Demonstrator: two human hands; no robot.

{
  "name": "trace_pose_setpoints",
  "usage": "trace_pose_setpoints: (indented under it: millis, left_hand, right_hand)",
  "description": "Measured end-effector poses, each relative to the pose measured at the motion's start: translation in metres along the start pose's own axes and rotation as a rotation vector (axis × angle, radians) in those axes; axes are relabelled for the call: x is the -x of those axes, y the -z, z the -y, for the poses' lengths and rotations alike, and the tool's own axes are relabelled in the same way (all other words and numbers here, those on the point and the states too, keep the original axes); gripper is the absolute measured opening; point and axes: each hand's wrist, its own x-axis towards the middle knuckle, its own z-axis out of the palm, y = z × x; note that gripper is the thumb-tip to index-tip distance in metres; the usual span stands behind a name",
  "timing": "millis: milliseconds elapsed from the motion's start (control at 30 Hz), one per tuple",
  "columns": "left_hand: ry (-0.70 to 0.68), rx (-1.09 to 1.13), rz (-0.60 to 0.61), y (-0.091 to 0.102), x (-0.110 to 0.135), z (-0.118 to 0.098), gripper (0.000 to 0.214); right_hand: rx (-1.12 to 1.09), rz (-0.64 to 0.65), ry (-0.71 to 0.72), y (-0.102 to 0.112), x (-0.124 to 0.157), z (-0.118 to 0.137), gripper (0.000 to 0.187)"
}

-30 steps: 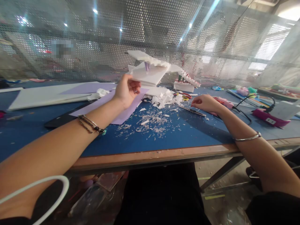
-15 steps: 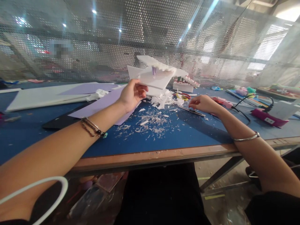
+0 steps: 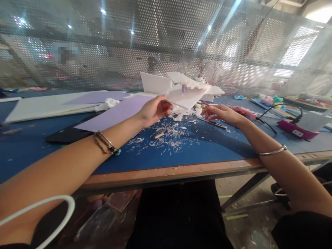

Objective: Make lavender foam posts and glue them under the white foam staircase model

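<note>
Evidently, the left hand (image 3: 157, 111) pinches the near left corner of a white, flat-based board model with a jagged upper piece (image 3: 188, 98), its thumb and curled fingers closed at the edge; how the fingertips sit underneath is hidden. The model tilts up beyond those fingers, covering most of a white block (image 3: 209, 98) behind it. The right hand (image 3: 221, 113) has loosely bent, slightly parted fingers, holding nothing visible; whether they touch the slim silver-and-black utility knife (image 3: 215, 123) just below them, I cannot tell. Crumpled white scraps (image 3: 178, 116) lie between both sets of fingers, partly masked by the model. Nearer than the fingers, a blue tabletop (image 3: 207, 147), sprinkled with pale shavings (image 3: 169, 140), stretches to a worn wooden front edge (image 3: 181, 170), leaving room towards the body.
</note>
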Motion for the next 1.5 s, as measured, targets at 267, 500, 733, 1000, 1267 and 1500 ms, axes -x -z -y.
trace_pose_setpoints:
  millis: [267,500,733,1000,1267,1500]
  left_hand:
    - [0.085,-0.045,0.029,-0.005,0.005,0.000,0.026]
    - [0.009,-0.345,0.204,-0.002,0.008,0.009,0.022]
    - [0.053,-0.414,0.321,0.000,0.008,0.007,0.033]
    - [0.030,-0.288,0.242,0.000,0.007,0.003,0.039]
    - [0.073,-0.208,0.069,0.002,0.000,0.013,0.025]
    - [0.050,-0.084,-0.086,-0.002,0.000,0.009,0.012]
  right_hand:
    - [-0.468,-0.017,-0.030,-0.017,-0.003,0.009,0.048]
    - [-0.524,-0.209,-0.171,-0.023,-0.002,0.015,0.019]
    - [-0.700,-0.334,-0.240,-0.024,-0.005,0.015,0.012]
    - [-0.740,-0.307,-0.239,-0.023,-0.005,0.016,0.010]
    - [-0.601,-0.231,-0.268,-0.026,-0.003,0.020,0.015]
    - [-0.566,-0.119,-0.188,-0.022,-0.003,0.013,0.024]
